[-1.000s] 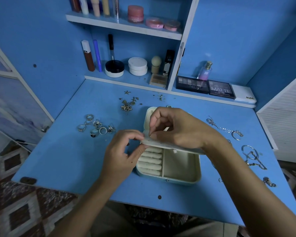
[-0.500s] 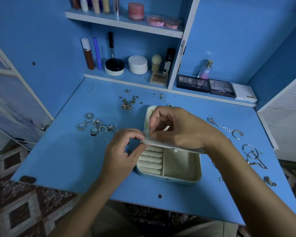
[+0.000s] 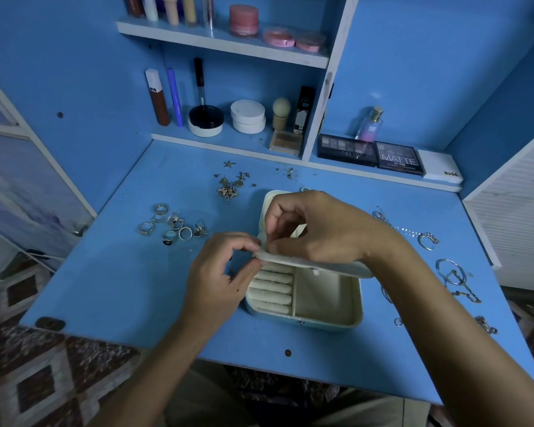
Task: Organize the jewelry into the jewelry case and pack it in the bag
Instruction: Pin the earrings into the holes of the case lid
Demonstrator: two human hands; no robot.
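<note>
Both hands meet at the far-left part of an open jewelry case (image 3: 321,306) lying in the middle of the blue bench (image 3: 111,291). The left hand (image 3: 219,282) has its thumb and forefinger curled onto the left end of a pale flap (image 3: 309,262) that lies across the case, pinching its edge. The right hand (image 3: 315,229) reaches in from the right with its fingers bent down, the fingertips pinching at the same flap just beside the left thumb; whether something small sits between them I cannot tell. Under the flap the case shows a row of cream ring rolls (image 3: 272,292) on the left and a bare compartment on the right, and the lid (image 3: 267,208) lies open behind the hands, mostly hidden.

Left of the case, a group of rings (image 3: 171,226) lies loose on the bench, near each other. Beyond them, farther back, sits a small heap of earrings (image 3: 230,186) with a few studs scattered around it. To the right of the case, past the right wrist, a thin chain (image 3: 410,231) and several looped pieces (image 3: 453,272) lie spread toward the bench's right edge.

At the far side, a low shelf (image 3: 228,146) carries tubes, round pots and a brush, with two eyeshadow palettes (image 3: 370,154), a white box (image 3: 440,166) and a perfume bottle (image 3: 369,124) to the right. A higher shelf holds pink jars (image 3: 244,20).
</note>
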